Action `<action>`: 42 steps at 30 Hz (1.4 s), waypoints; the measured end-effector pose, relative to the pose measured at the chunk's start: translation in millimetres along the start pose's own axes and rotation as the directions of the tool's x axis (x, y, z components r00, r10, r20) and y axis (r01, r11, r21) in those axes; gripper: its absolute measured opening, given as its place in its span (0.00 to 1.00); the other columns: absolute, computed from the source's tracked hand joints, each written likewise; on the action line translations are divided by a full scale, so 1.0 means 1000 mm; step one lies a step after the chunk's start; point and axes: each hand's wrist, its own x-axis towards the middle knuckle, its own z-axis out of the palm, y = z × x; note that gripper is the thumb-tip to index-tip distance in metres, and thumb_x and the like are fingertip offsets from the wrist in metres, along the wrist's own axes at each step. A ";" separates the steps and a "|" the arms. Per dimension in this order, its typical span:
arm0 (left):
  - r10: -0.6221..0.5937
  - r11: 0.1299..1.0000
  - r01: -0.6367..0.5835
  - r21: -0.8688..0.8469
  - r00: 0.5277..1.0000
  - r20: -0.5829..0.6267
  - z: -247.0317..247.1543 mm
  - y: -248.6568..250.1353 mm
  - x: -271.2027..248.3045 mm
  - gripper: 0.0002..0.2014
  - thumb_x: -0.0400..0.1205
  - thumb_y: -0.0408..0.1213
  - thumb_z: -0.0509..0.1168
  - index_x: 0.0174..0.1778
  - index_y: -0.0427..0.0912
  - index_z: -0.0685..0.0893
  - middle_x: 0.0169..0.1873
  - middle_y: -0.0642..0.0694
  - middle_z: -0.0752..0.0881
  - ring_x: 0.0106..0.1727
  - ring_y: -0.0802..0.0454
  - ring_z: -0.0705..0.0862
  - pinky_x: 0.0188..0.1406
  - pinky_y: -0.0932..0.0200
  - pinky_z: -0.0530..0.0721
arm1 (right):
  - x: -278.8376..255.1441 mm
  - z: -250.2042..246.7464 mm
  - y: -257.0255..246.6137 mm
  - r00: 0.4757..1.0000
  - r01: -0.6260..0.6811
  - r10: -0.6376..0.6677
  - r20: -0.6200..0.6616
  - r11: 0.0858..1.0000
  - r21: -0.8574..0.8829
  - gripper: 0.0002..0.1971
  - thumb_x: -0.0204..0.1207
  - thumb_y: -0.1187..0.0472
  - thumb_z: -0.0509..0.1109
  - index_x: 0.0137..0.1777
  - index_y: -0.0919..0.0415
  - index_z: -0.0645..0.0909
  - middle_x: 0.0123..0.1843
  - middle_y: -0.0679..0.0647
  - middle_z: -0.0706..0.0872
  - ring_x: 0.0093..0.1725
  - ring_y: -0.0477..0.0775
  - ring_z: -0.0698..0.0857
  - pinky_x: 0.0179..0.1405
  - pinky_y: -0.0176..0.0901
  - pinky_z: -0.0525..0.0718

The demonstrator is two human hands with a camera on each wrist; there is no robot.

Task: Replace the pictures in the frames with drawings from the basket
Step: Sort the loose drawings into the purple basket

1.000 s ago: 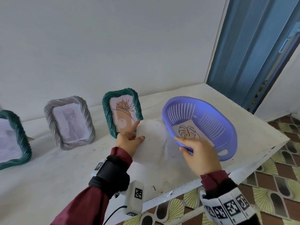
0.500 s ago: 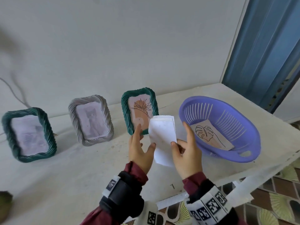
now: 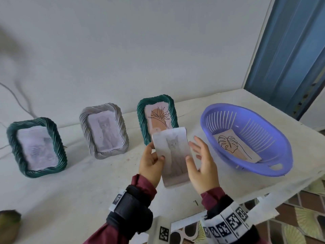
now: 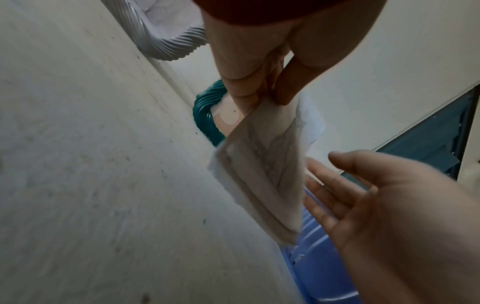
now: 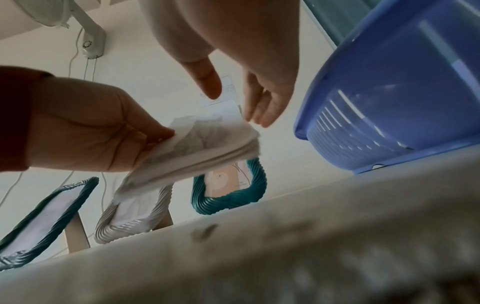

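Pinching the cat picture (image 3: 173, 154) by its 9 o'clock edge, the left hand (image 3: 151, 162) holds it above the table (image 3: 79, 187), in front of the teal frame (image 3: 140, 111). The right hand (image 3: 202, 166) hovers spread at 3 o'clock (fingers loose, gripping nothing). It is best laid flat away from the basket (image 3: 274, 169), so the leaf drawing (image 3: 235, 147) inside stays reachable.

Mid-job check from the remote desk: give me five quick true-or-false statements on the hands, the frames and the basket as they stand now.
1. The left hand pinches the cat picture. True.
2. The right hand grips the basket. False: it is open beside the picture.
3. The basket holds a leaf drawing. True.
4. The grey frame lies flat. False: it stands upright.
5. The nearest green frame already shows a plant drawing. True.
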 end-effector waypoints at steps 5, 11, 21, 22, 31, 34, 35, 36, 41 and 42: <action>0.072 0.994 -0.074 0.078 0.997 0.036 -0.003 -0.004 -0.002 0.24 0.77 0.13 0.53 0.60 0.45 0.74 0.40 0.44 0.85 0.41 0.57 0.84 0.41 0.67 0.83 | 0.004 0.003 0.005 0.998 -0.060 0.060 -0.004 0.996 0.059 0.30 0.76 0.68 0.67 0.74 0.46 0.62 0.60 0.55 0.83 0.58 0.48 0.82 0.60 0.35 0.77; 0.164 0.984 -0.167 0.068 0.985 0.050 -0.004 -0.012 -0.010 0.31 0.69 0.27 0.60 0.66 0.59 0.69 0.42 0.44 0.82 0.43 0.55 0.82 0.45 0.64 0.81 | -0.007 0.010 0.002 0.999 -0.008 0.011 -0.043 0.997 0.077 0.29 0.74 0.60 0.65 0.72 0.40 0.62 0.61 0.57 0.83 0.61 0.53 0.82 0.62 0.45 0.81; 0.501 0.767 -0.485 0.420 0.862 0.080 -0.006 -0.023 -0.020 0.49 0.68 0.18 0.51 0.77 0.68 0.44 0.39 0.38 0.82 0.33 0.65 0.75 0.37 0.81 0.71 | -0.012 0.015 0.002 0.978 0.149 -0.154 -0.138 0.988 -0.045 0.28 0.78 0.65 0.59 0.72 0.36 0.64 0.52 0.34 0.80 0.54 0.27 0.79 0.54 0.16 0.73; 0.493 0.766 -0.477 0.431 0.866 0.081 -0.004 -0.023 -0.022 0.49 0.67 0.18 0.51 0.78 0.63 0.42 0.41 0.32 0.84 0.36 0.66 0.78 0.36 0.83 0.70 | -0.011 0.015 0.001 0.971 0.180 -0.188 -0.146 0.981 -0.065 0.26 0.77 0.65 0.59 0.73 0.41 0.66 0.55 0.33 0.80 0.55 0.25 0.78 0.55 0.16 0.72; 0.353 0.822 -0.364 0.438 0.929 0.109 -0.004 -0.033 -0.027 0.49 0.68 0.24 0.49 0.72 0.77 0.37 0.25 0.54 0.64 0.28 0.54 0.68 0.29 0.70 0.71 | -0.019 0.016 0.007 0.983 0.137 -0.143 -0.120 0.989 -0.057 0.23 0.77 0.50 0.52 0.73 0.37 0.64 0.65 0.24 0.70 0.64 0.19 0.69 0.59 0.14 0.67; 0.308 0.857 -0.330 0.397 0.944 0.120 -0.003 -0.029 -0.025 0.48 0.68 0.25 0.50 0.71 0.79 0.40 0.26 0.52 0.66 0.27 0.53 0.68 0.31 0.67 0.73 | -0.018 0.012 0.007 0.977 0.147 -0.152 -0.150 0.988 -0.046 0.22 0.79 0.58 0.58 0.71 0.40 0.66 0.66 0.28 0.72 0.65 0.21 0.70 0.59 0.15 0.68; 0.287 0.876 -0.314 0.367 0.950 0.127 -0.003 -0.027 -0.024 0.48 0.68 0.25 0.51 0.71 0.80 0.42 0.28 0.52 0.67 0.28 0.54 0.68 0.33 0.67 0.74 | -0.017 0.010 0.008 0.978 0.133 -0.139 -0.159 0.990 -0.042 0.23 0.79 0.62 0.61 0.70 0.39 0.66 0.64 0.32 0.75 0.62 0.22 0.73 0.57 0.15 0.70; 0.267 0.890 -0.298 0.346 0.954 0.135 -0.004 -0.026 -0.021 0.48 0.69 0.23 0.51 0.71 0.80 0.44 0.29 0.51 0.69 0.30 0.52 0.70 0.35 0.66 0.75 | -0.016 0.007 0.008 0.978 0.114 -0.120 -0.169 0.993 -0.044 0.25 0.78 0.66 0.63 0.70 0.39 0.66 0.60 0.35 0.79 0.57 0.26 0.77 0.53 0.16 0.72; 0.166 0.947 -0.209 0.242 0.968 0.186 -0.008 -0.016 -0.013 0.48 0.72 0.11 0.52 0.71 0.73 0.59 0.45 0.54 0.77 0.35 0.59 0.75 0.39 0.68 0.77 | -0.006 -0.006 0.006 0.960 0.158 -0.169 -0.222 0.985 -0.064 0.18 0.72 0.66 0.66 0.53 0.39 0.76 0.48 0.32 0.82 0.40 0.41 0.82 0.36 0.24 0.77; 0.141 0.960 -0.182 0.211 0.971 0.195 -0.008 -0.014 -0.012 0.46 0.72 0.11 0.52 0.69 0.72 0.65 0.48 0.55 0.80 0.37 0.58 0.77 0.41 0.66 0.78 | -0.004 -0.009 0.004 0.960 0.180 -0.190 -0.205 0.981 -0.070 0.16 0.71 0.67 0.65 0.49 0.42 0.78 0.48 0.32 0.82 0.39 0.41 0.82 0.34 0.25 0.78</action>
